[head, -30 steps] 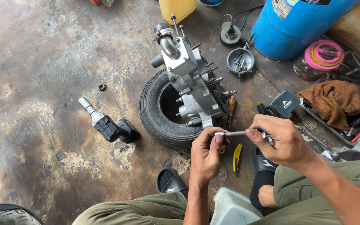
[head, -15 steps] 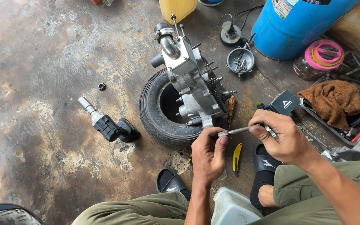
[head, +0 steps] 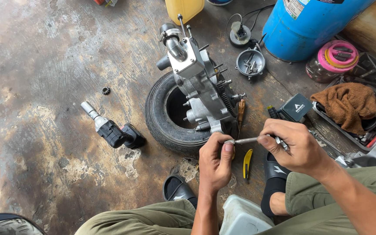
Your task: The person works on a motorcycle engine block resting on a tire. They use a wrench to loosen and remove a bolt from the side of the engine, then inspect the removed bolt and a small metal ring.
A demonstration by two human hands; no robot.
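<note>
A grey metal engine case (head: 199, 85) rests tilted on a small black tyre (head: 162, 117) on the concrete floor. Just in front of it, my right hand (head: 294, 146) grips a thin metal tool (head: 246, 140) by its handle end, held level. My left hand (head: 216, 161) pinches the tool's tip between thumb and fingers. Whether a small part sits at the tip is hidden by my fingers.
A black cordless impact wrench (head: 112, 130) lies left of the tyre, a small gear (head: 105, 90) beyond it. A yellow-handled tool (head: 247, 163) lies by my sandal. A blue drum (head: 310, 24), a round parts dish (head: 250, 63) and a tool tray with a brown rag (head: 349, 102) stand at right.
Both hands have shifted slightly with the thin tool; my left fingers have closed tighter around its tip. Nothing else has moved.
</note>
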